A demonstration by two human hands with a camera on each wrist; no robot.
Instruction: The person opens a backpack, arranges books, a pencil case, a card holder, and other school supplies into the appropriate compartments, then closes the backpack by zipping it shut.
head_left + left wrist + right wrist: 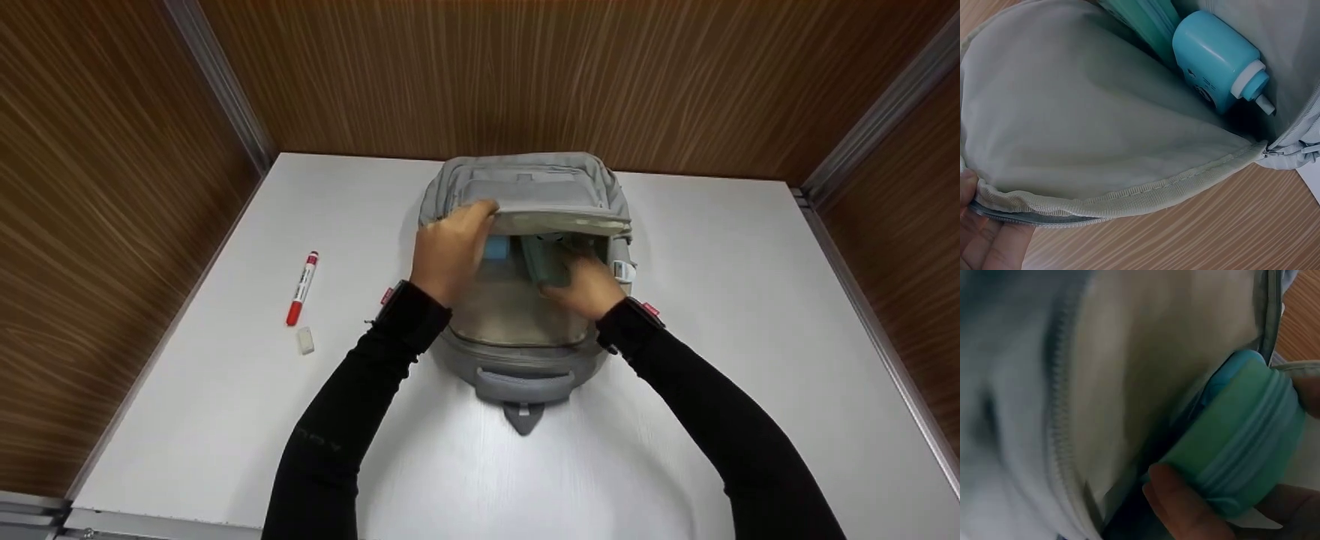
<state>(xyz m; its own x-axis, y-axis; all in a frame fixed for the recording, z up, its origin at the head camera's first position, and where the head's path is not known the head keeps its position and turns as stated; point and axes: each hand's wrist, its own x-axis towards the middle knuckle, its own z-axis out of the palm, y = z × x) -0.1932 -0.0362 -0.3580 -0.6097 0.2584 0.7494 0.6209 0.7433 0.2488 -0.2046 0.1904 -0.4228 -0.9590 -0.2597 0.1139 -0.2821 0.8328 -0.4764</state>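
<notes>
A grey backpack lies on the table with its front compartment unzipped. My left hand pinches the edge of the opened flap between thumb and fingers and holds it up. Inside the opening, my right hand grips a green zippered pencil case, thumb on one side and fingers on the other. Beside the case in the compartment lies a light-blue bottle with a white collar and narrow tip. The bottom of the compartment is in shadow.
To the left on the white table lie a red-capped marker and a small whitish eraser. Wood-grain panels stand behind and at both sides. The backpack's top handle points toward me.
</notes>
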